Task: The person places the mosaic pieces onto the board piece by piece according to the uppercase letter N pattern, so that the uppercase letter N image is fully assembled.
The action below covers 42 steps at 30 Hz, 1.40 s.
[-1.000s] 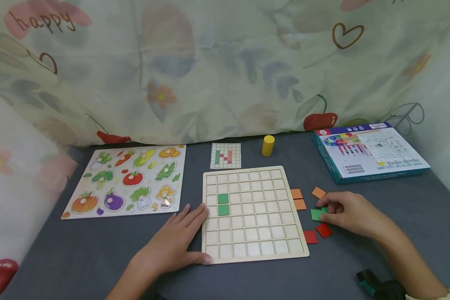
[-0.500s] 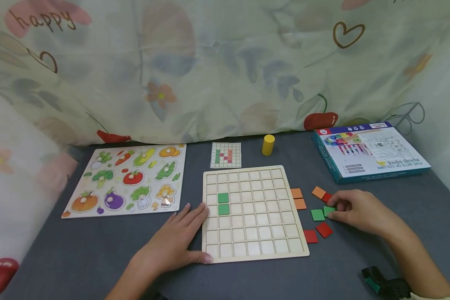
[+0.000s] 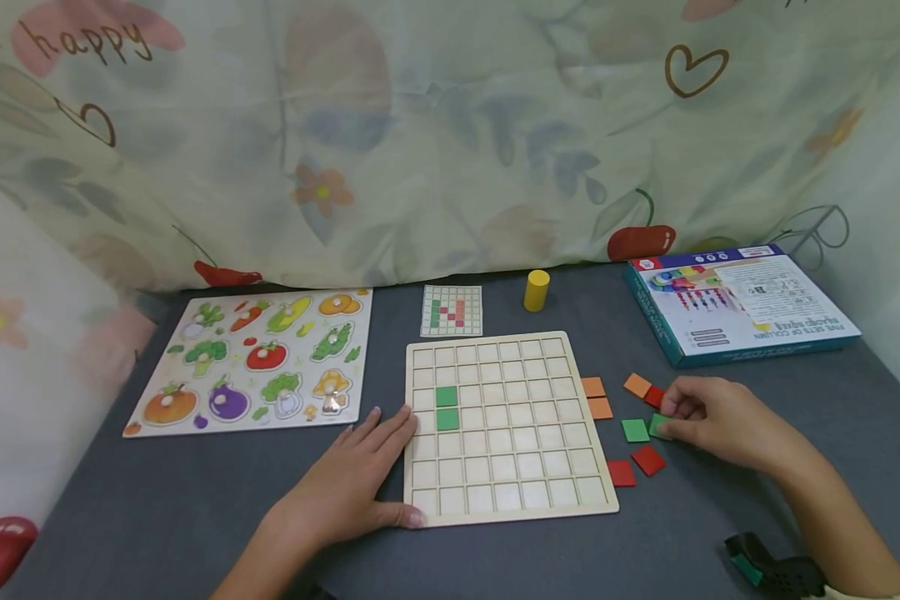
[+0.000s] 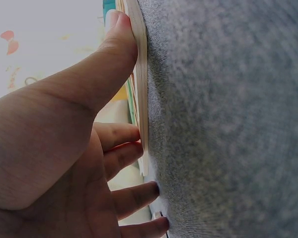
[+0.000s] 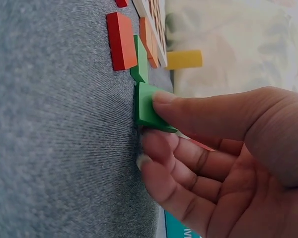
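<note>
In the head view, my left hand lies along the left side of a wooden grid board, thumb on its near corner and fingers extended at its edge. Two green tiles sit one above the other in its cells. My right hand pinches another green square tile off the board's right side. The right wrist view has the thumb on that tile's face, the fingers at its edge. Another green tile lies just left of it, with a red tile behind.
Orange tiles and red tiles lie right of the board. A pattern card and yellow cylinder stand behind it. A vegetable puzzle is at left, a flat box at back right.
My right hand has shifted slightly right with the pinched green tile, drawing it off the other green one. A red tile behind it has come into view. The left hand stays put.
</note>
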Motion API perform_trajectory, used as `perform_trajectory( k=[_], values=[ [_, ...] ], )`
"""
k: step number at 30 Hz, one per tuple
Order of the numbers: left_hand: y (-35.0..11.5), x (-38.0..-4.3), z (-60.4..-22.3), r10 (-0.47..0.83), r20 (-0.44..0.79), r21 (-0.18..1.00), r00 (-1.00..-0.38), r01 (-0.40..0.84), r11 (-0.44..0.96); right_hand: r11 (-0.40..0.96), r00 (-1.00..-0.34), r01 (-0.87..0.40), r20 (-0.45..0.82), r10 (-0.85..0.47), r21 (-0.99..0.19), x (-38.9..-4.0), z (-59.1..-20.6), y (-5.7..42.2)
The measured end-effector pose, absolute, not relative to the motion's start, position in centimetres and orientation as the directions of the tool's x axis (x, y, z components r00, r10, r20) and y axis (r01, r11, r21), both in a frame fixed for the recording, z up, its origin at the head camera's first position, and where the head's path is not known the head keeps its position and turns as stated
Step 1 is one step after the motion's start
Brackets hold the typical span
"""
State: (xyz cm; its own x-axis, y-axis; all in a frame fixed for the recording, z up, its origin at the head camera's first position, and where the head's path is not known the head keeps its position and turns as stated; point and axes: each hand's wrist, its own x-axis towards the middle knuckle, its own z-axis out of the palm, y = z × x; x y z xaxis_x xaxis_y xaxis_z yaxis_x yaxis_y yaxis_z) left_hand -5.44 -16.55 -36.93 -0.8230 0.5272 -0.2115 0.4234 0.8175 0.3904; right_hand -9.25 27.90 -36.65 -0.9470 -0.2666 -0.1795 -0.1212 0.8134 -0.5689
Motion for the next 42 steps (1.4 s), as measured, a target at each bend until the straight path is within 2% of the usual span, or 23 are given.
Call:
perform_trajectory(
  k=[11, 23, 35, 42],
  values=[
    [-16.5, -5.5, -36.9, 0.52, -0.227, 0.386, -0.824, 0.414, 0.825, 0.76, -0.952, -0.054, -0.197, -0.236, -0.647, -9.4, -35.9, 27.0],
    [-16.5, -5.5, -37.0, 0.524, -0.22, 0.388, -0.823, 0.419, 0.821, 0.706, -0.942, -0.133, -0.133, -0.308, -0.696, -10.0, -35.1, 24.2],
    [-16.4, -5.5, -36.9, 0.524, -0.22, 0.387, -0.822, 0.42, 0.821, 0.637, -0.921, -0.136, -0.14, -0.363, -0.759, -10.4, -34.8, 21.6],
    [-16.5, -5.5, -36.9, 0.524, -0.226, 0.391, -0.821, 0.416, 0.821, 0.615, -0.906, -0.181, -0.113, -0.408, -0.767, -10.6, -34.8, 20.1]
  ],
)
